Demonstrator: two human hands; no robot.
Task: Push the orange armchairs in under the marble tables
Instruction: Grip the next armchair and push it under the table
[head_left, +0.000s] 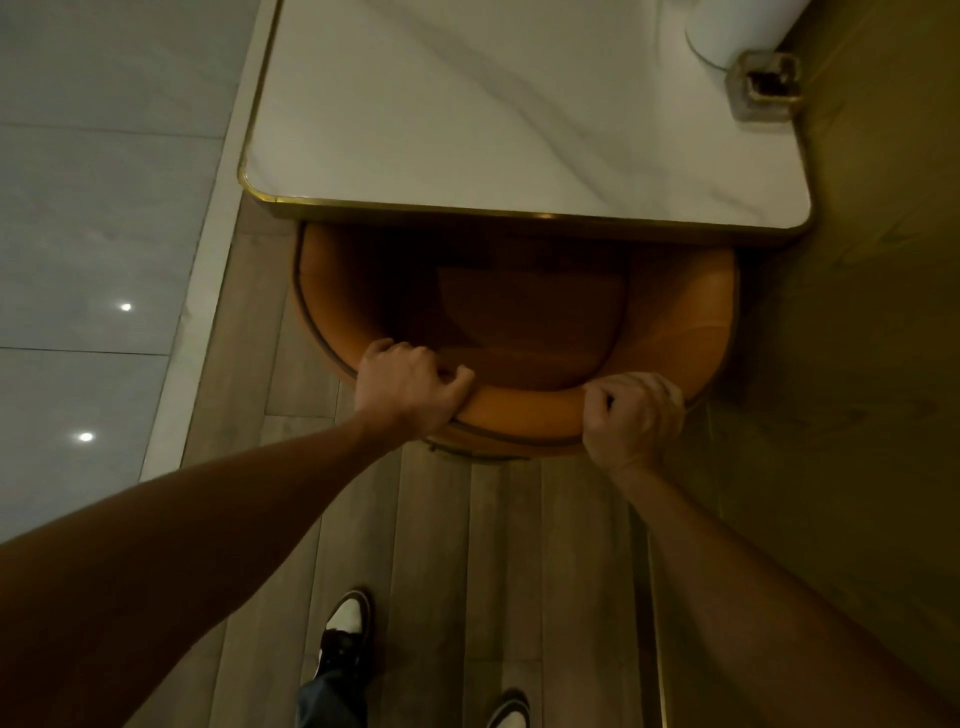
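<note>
orange armchair, white grey-veined marble table

It looks like a restaurant or lounge: a marble table with a brass rim, an ashtray at its far right, polished tiles left, wood flooring near.

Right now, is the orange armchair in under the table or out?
Partly in: the armchair's front is hidden under the marble table; its back sticks out.
</note>
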